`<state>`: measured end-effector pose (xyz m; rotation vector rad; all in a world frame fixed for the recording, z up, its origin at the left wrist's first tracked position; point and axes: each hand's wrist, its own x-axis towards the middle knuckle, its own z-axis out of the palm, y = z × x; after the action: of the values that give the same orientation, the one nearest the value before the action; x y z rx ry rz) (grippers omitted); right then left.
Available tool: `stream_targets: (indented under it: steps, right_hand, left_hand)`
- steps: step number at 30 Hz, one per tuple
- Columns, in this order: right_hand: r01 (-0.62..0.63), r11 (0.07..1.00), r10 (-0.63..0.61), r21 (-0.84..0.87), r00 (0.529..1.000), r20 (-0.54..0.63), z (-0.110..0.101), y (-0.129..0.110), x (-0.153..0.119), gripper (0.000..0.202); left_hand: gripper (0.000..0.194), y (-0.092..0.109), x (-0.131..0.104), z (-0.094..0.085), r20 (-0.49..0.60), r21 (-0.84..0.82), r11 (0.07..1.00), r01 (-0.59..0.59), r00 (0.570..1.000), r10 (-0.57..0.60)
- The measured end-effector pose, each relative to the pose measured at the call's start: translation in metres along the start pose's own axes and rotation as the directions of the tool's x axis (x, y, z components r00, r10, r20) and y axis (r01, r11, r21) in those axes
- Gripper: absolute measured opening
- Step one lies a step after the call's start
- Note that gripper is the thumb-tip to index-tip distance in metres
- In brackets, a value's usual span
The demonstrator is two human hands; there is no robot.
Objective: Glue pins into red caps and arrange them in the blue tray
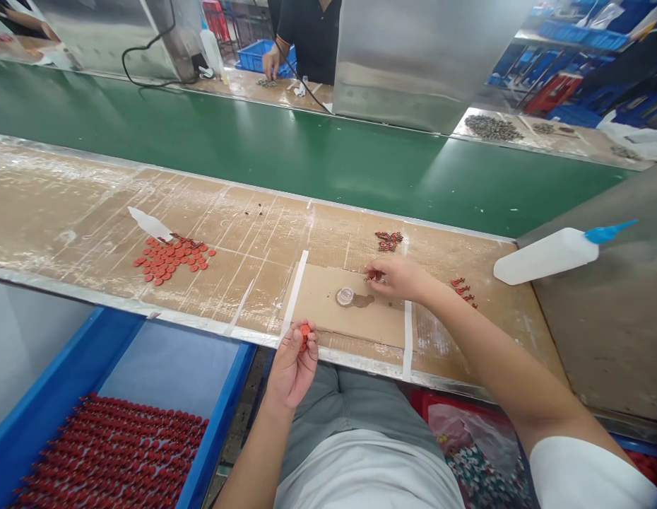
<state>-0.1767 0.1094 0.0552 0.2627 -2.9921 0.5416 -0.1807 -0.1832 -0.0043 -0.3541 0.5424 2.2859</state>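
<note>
Above the table's front edge, my left hand [294,364] is closed around a few red discs [305,336] held between thumb and fingers. My right hand [395,278] pinches a small dark red piece [375,274] over a cardboard sheet [333,322] taped to the table. On that sheet, between the hands, sits a small round clear dish [345,296] beside a wet brown stain. Behind my right hand lies a cluster of dark red pieces [388,241]. Several red figures [463,291] lie in a row right of my right forearm.
A heap of red discs [172,260] and a white pointed bottle [150,224] lie at left. At right lies a blue-tipped bottle [545,256] by a metal panel. A green belt [254,152] runs behind. A blue bin [111,367] with red pieces stands lower left; a co-worker's hand [272,62] works opposite.
</note>
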Motion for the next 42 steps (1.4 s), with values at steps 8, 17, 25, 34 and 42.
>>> stream_targets:
  steps: [8, 17, 25, 34, 42]
  right_hand:
    - [0.039, 0.999, -0.039, -0.022, 0.999, 0.010, 0.003, 0.003, 0.003, 0.013]
    - [-0.140, 0.987, 0.150, 0.082, 0.981, -0.126, 0.016, 0.005, -0.015, 0.017]
    - [-0.240, 0.796, 0.516, 0.555, 0.749, -0.416, 0.042, -0.028, -0.030, 0.021]
    - [-0.103, 0.860, 0.409, 0.500, 0.724, -0.556, 0.058, -0.066, -0.022, 0.013]
    - [0.004, 0.937, 0.219, 0.350, 0.774, -0.594, 0.072, -0.056, -0.019, 0.014]
  left_hand:
    - [0.016, 0.001, 0.002, -0.001, -0.001, 0.026, 1.000, 0.007, 1.000, -0.007]
    - [0.021, 0.001, 0.000, 0.000, -0.025, 0.075, 0.997, 0.019, 1.000, -0.017]
    - [0.022, -0.005, 0.003, 0.004, -0.017, 0.097, 0.995, -0.012, 1.000, 0.014]
    - [0.024, -0.009, 0.007, 0.008, -0.019, 0.173, 0.985, -0.030, 0.999, 0.034]
    - [0.025, -0.008, 0.007, 0.006, -0.004, 0.185, 0.983, -0.006, 1.000, 0.007]
